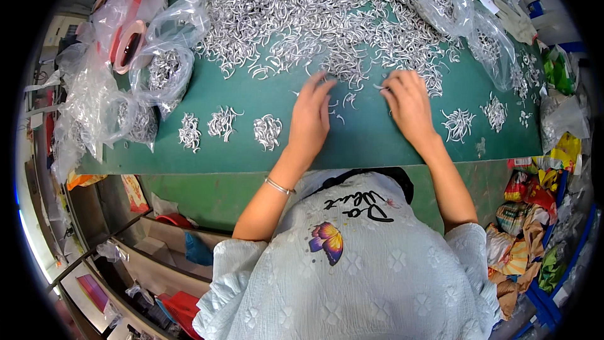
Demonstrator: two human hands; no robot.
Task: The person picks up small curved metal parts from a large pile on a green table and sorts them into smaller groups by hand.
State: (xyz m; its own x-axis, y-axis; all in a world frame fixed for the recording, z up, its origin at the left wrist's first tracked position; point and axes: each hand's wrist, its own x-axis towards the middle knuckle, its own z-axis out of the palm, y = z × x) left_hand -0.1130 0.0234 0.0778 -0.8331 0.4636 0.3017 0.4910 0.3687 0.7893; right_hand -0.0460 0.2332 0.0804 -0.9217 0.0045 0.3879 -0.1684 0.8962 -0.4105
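Note:
A large heap of small silver, crescent-shaped metal pieces (283, 6) spreads over the far part of the green table (220, 91). My left hand (309, 110) is at the heap's near edge, fingers bent and apart, tips blurred over the pieces. To its right, my right hand (410, 106) has its fingers curled, with one silver crescent piece (379, 87) at the fingertips. A few loose pieces (350, 98) lie between the hands. Small piles sit nearer the table's front edge: one pile (267, 132) beside my left wrist, another pile (458, 124) right of my right hand.
Clear plastic bags (165, 79) of similar pieces crowd the left side, near a roll of tape (129, 46). More filled bags (440, 0) stand at the far right. Below the table are a drawer unit (163, 245) at left and colourful packages (525, 214) at right.

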